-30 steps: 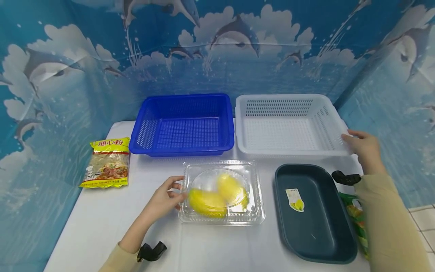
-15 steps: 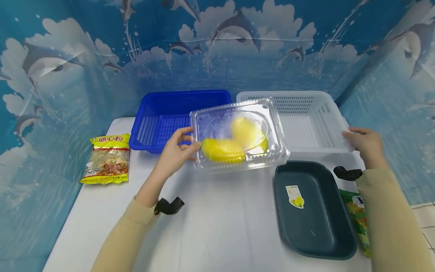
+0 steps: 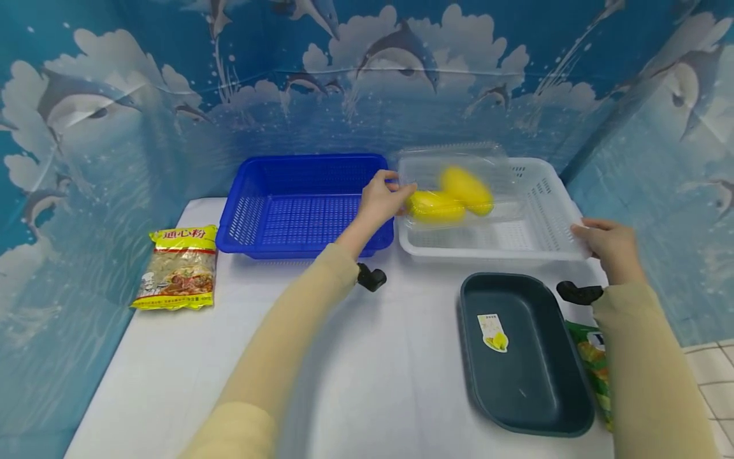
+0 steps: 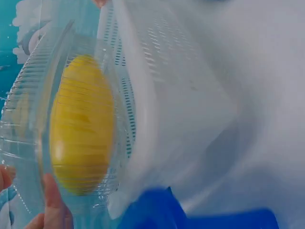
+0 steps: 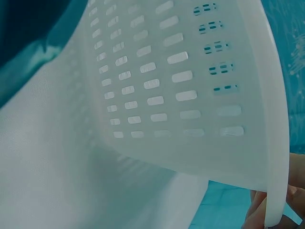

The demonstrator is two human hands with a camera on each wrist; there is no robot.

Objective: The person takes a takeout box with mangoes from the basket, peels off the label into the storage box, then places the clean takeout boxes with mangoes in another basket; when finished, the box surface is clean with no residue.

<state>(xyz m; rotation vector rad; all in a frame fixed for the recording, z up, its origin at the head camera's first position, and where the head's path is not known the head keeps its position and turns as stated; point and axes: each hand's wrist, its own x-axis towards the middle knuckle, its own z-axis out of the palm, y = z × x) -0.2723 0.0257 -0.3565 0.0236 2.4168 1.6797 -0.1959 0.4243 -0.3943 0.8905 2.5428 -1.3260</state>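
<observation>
My left hand pinches the left edge of a clear plastic clamshell box holding two yellow mango-like fruits. The box overlaps the left part of the white basket in the head view. Up close in the left wrist view, one yellow fruit shows through the ribbed plastic, and my fingertips grip the box's edge. At the white basket's right rim, my right hand holds on with thumb and fingers. The right wrist view shows these fingers around the rim.
A blue basket stands left of the white one. Farther left lies a yellow pasta bag. A dark green tray with a label sits front right, and a green packet lies beside it, partly behind my right sleeve. A dolphin-print curtain rises behind.
My left hand has lifted the clear clamshell box off the table and carried it back and to the right, over the white basket. The right hand has stayed at the basket's rim.
</observation>
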